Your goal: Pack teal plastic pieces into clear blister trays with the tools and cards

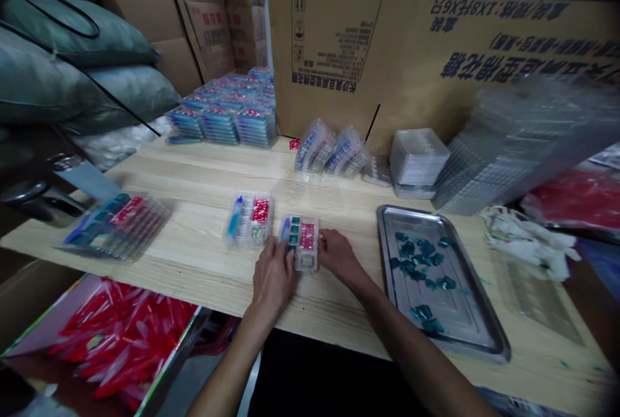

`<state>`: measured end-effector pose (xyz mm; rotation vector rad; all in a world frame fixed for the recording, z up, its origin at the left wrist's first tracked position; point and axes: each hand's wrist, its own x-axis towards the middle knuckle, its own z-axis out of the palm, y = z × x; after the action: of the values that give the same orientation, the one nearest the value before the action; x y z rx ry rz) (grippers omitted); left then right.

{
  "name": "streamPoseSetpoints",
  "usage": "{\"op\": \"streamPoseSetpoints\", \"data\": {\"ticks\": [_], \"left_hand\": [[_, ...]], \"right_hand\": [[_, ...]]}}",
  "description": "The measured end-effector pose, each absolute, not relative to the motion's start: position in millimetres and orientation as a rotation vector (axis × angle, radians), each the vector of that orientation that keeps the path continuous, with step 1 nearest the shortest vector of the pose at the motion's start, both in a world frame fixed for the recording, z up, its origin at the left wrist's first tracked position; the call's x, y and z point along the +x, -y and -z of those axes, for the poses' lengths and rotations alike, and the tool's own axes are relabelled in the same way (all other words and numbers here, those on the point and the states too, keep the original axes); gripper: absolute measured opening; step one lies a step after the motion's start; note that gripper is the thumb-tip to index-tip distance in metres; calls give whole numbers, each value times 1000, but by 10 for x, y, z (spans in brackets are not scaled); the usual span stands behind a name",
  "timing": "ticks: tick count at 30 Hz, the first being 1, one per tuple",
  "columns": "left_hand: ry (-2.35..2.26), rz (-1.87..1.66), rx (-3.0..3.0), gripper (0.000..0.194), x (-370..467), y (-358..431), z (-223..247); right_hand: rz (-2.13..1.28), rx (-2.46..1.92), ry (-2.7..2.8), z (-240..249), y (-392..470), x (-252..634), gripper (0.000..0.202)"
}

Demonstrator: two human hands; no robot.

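Note:
A clear plastic tray [307, 236] with a blue pen, a column of green pieces and a red card lies on the wooden table between my hands. My left hand [274, 278] rests at its lower left side, fingers closed against the edge. At the right edge, my right hand [336, 252] has its bent fingers pressed to the tray. Just left sits a second clear tray [248, 220] with a blue pen and a red card. A metal tray [467, 314] holding several green pieces is right of my right hand.
Filled packs [119, 226] are stacked at the left. Two leaning stacks [317, 146] and clear boxes [419, 159] stand before a large carton [329, 36]. White gloves [527, 239] lie at the right. Below the left edge is a box of red items [130, 333].

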<state>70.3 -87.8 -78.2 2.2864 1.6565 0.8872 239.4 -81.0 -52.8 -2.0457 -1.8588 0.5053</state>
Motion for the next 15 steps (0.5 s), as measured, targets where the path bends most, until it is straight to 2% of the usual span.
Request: {"op": "streamPoseSetpoints", "data": {"ticks": [6, 11, 15], "left_hand": [[-1798, -543, 2319, 65, 1072, 954, 574], [-1786, -593, 2358, 53, 1225, 1038, 478], [-1702, -876, 2496, 52, 808, 915, 145]], "right_hand": [[-464, -1918, 1620, 681, 943, 2500, 42], [-430, -1799, 1489, 834, 1070, 2736, 39], [-468, -1713, 1442, 815, 1199, 2939, 35]]}}
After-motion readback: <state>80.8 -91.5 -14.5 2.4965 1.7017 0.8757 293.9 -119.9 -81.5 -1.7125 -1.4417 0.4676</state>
